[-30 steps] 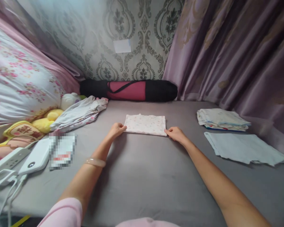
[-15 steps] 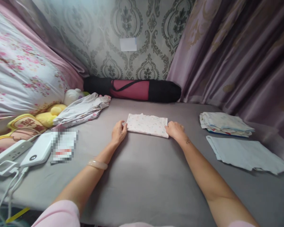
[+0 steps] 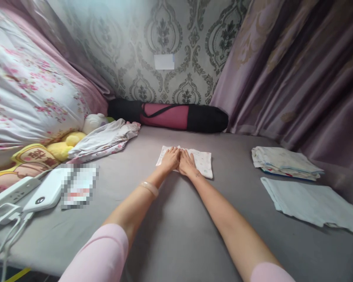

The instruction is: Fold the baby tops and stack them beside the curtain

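A folded white cloth with a small pastel print (image 3: 204, 162) lies flat in the middle of the grey sheet (image 3: 170, 219). My left hand (image 3: 170, 159) rests flat on its left half, fingers stretched out. Right beside it, my right hand (image 3: 187, 161) lies on the cloth near its middle, palm down with the fingers extended. The two hands touch or nearly touch at the thumbs. Part of the cloth is hidden under them.
To the right lie a stack of folded cloths (image 3: 286, 161) and a pale blue folded cloth (image 3: 312, 201). Crumpled clothes (image 3: 106, 139), a white power bank (image 3: 48, 190) and a power strip (image 3: 14, 192) are on the left. A black and red long bag (image 3: 167, 116) lies along the wall.
Both hands have let go of the cloth's left and right edges and come together on top of it, now lying flat. The view has shifted slightly.
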`<state>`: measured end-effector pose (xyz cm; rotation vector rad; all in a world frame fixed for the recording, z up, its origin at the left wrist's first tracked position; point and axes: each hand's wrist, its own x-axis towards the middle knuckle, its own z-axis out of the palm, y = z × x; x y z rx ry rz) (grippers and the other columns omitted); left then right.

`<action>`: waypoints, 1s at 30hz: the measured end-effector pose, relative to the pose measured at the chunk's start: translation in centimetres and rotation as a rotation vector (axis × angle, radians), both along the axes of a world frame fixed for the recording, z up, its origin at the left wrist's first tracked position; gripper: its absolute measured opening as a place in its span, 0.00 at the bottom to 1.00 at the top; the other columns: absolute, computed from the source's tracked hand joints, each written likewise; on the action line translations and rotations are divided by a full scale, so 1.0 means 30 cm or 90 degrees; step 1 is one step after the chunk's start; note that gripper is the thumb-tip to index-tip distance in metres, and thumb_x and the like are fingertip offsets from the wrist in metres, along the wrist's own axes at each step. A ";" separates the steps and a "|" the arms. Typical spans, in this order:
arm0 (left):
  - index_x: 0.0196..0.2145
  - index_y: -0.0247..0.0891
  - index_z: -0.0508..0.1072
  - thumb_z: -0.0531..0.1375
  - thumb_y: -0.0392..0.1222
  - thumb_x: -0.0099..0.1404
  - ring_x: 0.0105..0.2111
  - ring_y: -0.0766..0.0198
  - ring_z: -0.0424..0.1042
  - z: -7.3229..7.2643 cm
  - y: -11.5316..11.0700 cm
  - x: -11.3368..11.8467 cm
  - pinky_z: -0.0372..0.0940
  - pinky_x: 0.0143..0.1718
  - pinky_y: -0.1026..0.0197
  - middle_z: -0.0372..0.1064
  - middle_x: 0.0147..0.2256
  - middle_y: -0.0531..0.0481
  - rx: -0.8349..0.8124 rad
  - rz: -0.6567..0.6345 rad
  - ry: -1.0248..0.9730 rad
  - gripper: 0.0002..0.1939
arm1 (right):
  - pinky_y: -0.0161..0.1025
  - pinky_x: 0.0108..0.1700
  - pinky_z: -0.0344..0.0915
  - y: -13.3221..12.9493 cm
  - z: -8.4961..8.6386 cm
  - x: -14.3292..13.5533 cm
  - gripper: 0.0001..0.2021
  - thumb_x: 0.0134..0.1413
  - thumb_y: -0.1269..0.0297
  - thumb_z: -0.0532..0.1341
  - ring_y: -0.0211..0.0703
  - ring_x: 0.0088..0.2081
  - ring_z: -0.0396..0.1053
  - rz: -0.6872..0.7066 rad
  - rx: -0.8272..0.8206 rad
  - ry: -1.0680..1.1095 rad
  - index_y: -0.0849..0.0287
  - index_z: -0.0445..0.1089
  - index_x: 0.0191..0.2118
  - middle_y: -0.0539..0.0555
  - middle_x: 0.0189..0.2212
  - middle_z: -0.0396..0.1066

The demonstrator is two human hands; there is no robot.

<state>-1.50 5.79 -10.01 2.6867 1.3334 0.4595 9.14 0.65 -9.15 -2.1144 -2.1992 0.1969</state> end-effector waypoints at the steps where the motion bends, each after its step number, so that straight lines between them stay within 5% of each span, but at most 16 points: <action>1: 0.60 0.30 0.62 0.47 0.32 0.68 0.62 0.49 0.58 -0.011 0.012 0.006 0.54 0.61 0.47 0.60 0.61 0.33 -0.007 -0.002 0.000 0.23 | 0.55 0.68 0.33 0.003 -0.007 0.004 0.35 0.62 0.61 0.49 0.53 0.70 0.34 -0.001 -0.001 0.003 0.70 0.41 0.70 0.61 0.71 0.37; 8: 0.57 0.34 0.64 0.44 0.36 0.71 0.60 0.57 0.61 -0.068 0.035 -0.029 0.55 0.61 0.53 0.64 0.58 0.38 0.009 -0.030 -0.054 0.20 | 0.52 0.69 0.32 0.003 -0.029 0.012 0.30 0.65 0.63 0.39 0.48 0.70 0.36 -0.023 0.030 0.036 0.69 0.46 0.70 0.58 0.70 0.40; 18: 0.63 0.30 0.59 0.44 0.54 0.72 0.66 0.46 0.51 -0.027 -0.037 -0.018 0.45 0.65 0.44 0.52 0.65 0.33 -0.014 0.142 0.027 0.31 | 0.47 0.69 0.33 -0.045 -0.014 0.061 0.31 0.67 0.60 0.39 0.49 0.70 0.36 -0.085 0.027 0.010 0.73 0.45 0.69 0.60 0.70 0.40; 25: 0.67 0.26 0.53 0.42 0.55 0.72 0.68 0.48 0.42 -0.020 -0.027 -0.090 0.43 0.67 0.49 0.45 0.68 0.35 -0.087 0.158 0.032 0.35 | 0.48 0.69 0.33 -0.087 -0.013 0.109 0.31 0.67 0.59 0.40 0.50 0.70 0.36 -0.144 0.024 -0.015 0.73 0.44 0.70 0.61 0.71 0.38; 30: 0.67 0.30 0.53 0.40 0.55 0.72 0.68 0.49 0.46 -0.016 -0.033 -0.161 0.43 0.67 0.49 0.43 0.69 0.38 -0.113 0.165 0.038 0.34 | 0.47 0.68 0.34 -0.118 -0.023 0.158 0.31 0.67 0.58 0.41 0.51 0.70 0.38 -0.171 0.047 -0.022 0.73 0.46 0.69 0.63 0.70 0.41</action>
